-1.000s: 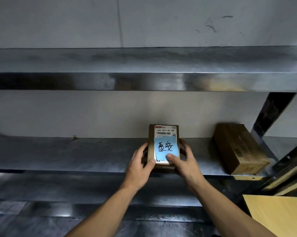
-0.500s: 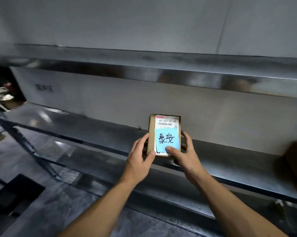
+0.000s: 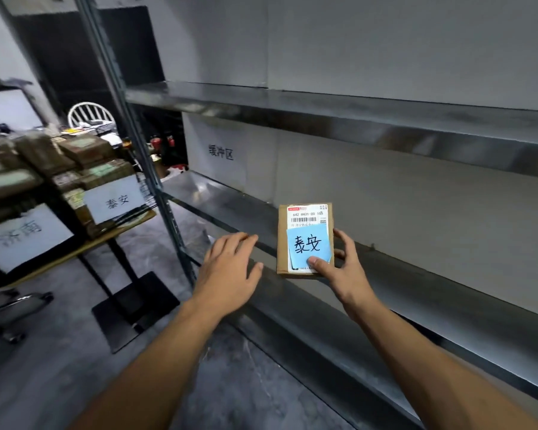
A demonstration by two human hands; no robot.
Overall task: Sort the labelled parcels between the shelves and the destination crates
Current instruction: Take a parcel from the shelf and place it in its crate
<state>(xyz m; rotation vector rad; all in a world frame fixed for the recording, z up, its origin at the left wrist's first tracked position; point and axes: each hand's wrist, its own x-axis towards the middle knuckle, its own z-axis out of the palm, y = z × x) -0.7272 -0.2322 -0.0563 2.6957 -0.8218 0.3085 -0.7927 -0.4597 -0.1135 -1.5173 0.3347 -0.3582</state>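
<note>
A small brown cardboard parcel (image 3: 304, 225) with a white barcode label and a blue handwritten note is held upright in front of the metal shelf (image 3: 416, 283). My right hand (image 3: 343, 271) grips it, thumb on the blue note and fingers behind its right edge. My left hand (image 3: 230, 268) is off the parcel, to its left, with fingers relaxed and spread. At the left, dark crates (image 3: 75, 169) full of parcels carry white handwritten destination signs (image 3: 115, 201).
A second white sign (image 3: 25, 235) hangs on the nearer crate at far left. A grey shelf upright (image 3: 156, 181) stands between the crates and the shelf. The crates sit on a black-legged table (image 3: 128, 302). A white chair (image 3: 89, 114) is behind.
My view has swung left, bringing the crates into sight. My left hand has let go of the parcel and moved left; my right hand alone holds it now.
</note>
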